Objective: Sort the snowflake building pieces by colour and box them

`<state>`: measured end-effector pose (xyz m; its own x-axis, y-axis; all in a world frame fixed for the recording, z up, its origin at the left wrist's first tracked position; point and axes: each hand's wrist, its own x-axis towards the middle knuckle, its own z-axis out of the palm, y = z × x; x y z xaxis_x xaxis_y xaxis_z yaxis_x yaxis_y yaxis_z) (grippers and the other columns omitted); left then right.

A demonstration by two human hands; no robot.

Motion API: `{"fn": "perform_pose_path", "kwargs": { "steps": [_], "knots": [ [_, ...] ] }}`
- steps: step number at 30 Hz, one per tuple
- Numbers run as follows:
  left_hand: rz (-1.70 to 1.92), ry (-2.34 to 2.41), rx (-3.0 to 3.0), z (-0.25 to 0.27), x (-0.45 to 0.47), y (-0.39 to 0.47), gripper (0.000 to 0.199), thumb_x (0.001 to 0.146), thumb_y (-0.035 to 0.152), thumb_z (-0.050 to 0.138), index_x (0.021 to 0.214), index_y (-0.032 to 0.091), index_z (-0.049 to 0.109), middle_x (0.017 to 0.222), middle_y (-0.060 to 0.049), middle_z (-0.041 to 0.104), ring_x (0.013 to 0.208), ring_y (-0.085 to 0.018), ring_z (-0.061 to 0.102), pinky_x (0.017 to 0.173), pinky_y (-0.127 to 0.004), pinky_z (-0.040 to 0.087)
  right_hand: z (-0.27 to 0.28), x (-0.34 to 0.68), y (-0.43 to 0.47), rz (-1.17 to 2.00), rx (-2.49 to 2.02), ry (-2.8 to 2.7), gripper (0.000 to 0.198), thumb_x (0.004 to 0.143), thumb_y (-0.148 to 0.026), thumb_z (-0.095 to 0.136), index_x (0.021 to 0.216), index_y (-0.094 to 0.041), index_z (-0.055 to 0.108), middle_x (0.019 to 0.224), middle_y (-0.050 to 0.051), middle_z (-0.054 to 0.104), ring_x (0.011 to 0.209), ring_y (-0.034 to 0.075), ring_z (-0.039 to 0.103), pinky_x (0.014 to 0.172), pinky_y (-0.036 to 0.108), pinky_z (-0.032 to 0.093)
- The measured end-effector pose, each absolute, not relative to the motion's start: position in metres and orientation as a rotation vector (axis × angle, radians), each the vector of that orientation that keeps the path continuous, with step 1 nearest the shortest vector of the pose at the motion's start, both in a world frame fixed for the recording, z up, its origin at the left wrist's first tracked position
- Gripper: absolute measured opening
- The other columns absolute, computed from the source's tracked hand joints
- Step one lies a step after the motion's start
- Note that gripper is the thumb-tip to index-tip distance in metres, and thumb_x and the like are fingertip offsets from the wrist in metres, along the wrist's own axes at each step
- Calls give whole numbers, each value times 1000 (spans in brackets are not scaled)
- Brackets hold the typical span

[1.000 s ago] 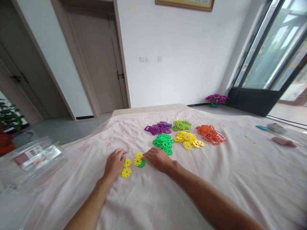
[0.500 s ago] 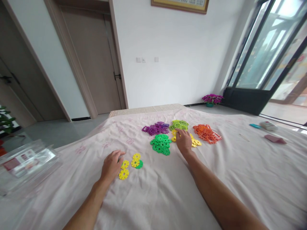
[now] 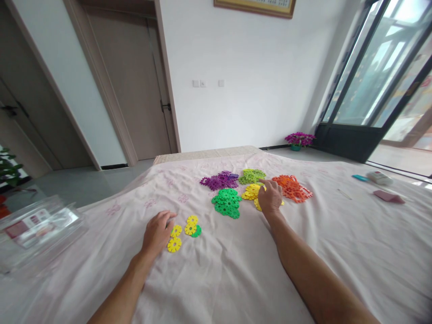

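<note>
Brown doors (image 3: 128,85) stood at the left of the room, and pale cloth (image 3: 219,279) spread across the foreground, creased and faintly flowered. At its left edge sat a clear box (image 3: 40,231).

Next came the left hand (image 3: 158,231), resting where it had been half a second before, its fingers loosely bent and a little apart from the thumb. Just beside it, partly covered by it, lay a yellow disc (image 3: 176,231), with a second one nearer the camera. Slightly farther right, two more yellow discs overlapped a green disc (image 3: 197,231). One second earlier the right hand had been at this group; now they lay clear of it.

Beyond were the purple pile (image 3: 219,181), the green pile (image 3: 227,202), the lime pile (image 3: 252,176) and, nearer than the lime, the yellow pile (image 3: 250,192).

The right hand (image 3: 271,196) was over the right part of that yellow pile, farther right than half a second ago, baring more of its left side. Its forefinger pointed forward; whether it pinched a piece, I could not tell.

Just right of it was the orange pile (image 3: 292,189), and well apart, a white packet (image 3: 379,178).
</note>
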<state>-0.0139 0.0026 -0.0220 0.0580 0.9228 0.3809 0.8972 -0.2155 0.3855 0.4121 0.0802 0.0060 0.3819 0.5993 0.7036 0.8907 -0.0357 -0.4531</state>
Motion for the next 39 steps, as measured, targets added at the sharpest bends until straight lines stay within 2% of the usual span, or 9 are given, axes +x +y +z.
{"fn": "perform_pose_path", "kwargs": {
  "steps": [5, 9, 14, 17, 20, 23, 30, 35, 39],
  "knots": [
    [871, 1939, 2236, -22, -14, 2, 32, 88, 22, 45, 109, 22, 70, 123, -6, 67, 121, -21, 58, 107, -36, 41, 16, 362, 66, -266, -1344, -1800, 32, 90, -13, 47, 108, -23, 72, 107, 8, 67, 104, 24, 54, 94, 37, 42],
    [868, 1936, 2217, -20, -12, 1, 31, 89, 22, 46, 109, 21, 69, 123, -7, 67, 120, -21, 58, 107, -37, 42, 20, 309, 41, -83, -1024, -2234, 30, 93, -14, 49, 112, -22, 71, 103, 8, 70, 99, 22, 58, 90, 35, 44],
    [871, 1936, 2221, -17, -11, 0, 30, 89, 22, 46, 108, 22, 69, 123, -6, 67, 120, -21, 58, 107, -36, 42, 18, 263, 12, 79, -793, -2519, 35, 95, -20, 54, 128, -23, 61, 122, 8, 68, 112, 20, 58, 95, 35, 45],
    [878, 1941, 2232, -17, -10, 0, 30, 89, 22, 46, 107, 22, 69, 121, -6, 68, 119, -21, 59, 106, -36, 42, 15, 252, 4, 109, -729, -2606, 42, 95, -24, 56, 137, -24, 54, 137, 7, 61, 126, 21, 52, 105, 37, 41],
    [892, 1934, 2245, -17, -11, 1, 30, 88, 22, 45, 107, 22, 70, 120, -6, 68, 119, -21, 59, 106, -36, 42, 12, 248, 2, 122, -698, -2668, 44, 96, -27, 55, 140, -24, 52, 141, 5, 58, 133, 22, 47, 108, 37, 40],
    [901, 1924, 2244, -18, -11, 1, 30, 88, 21, 46, 107, 22, 70, 120, -6, 68, 119, -21, 59, 106, -36, 42, 10, 246, 3, 122, -646, -2676, 38, 97, -27, 54, 134, -25, 57, 136, 4, 62, 129, 20, 50, 107, 35, 40],
    [883, 1934, 2242, -19, -12, 1, 31, 88, 21, 46, 108, 22, 69, 121, -6, 68, 119, -20, 59, 107, -35, 42, 15, 241, 1, -10, -531, -2733, 22, 100, -27, 48, 110, -24, 67, 105, 6, 73, 106, 18, 61, 95, 32, 44],
    [887, 1927, 2255, -19, -12, 1, 31, 89, 22, 45, 109, 21, 69, 121, -6, 68, 119, -21, 59, 107, -36, 42, 16, 238, -2, -12, -579, -2737, 31, 97, -41, 56, 121, -23, 62, 111, 7, 70, 105, 20, 60, 92, 32, 43],
    [873, 1937, 2247, -19, -12, 1, 32, 89, 22, 45, 109, 21, 69, 122, -6, 67, 120, -21, 59, 107, -36, 41, 13, 234, -3, -45, -526, -2753, 25, 100, -40, 50, 109, -23, 66, 106, 5, 71, 103, 18, 60, 89, 31, 43]
  ]
}}
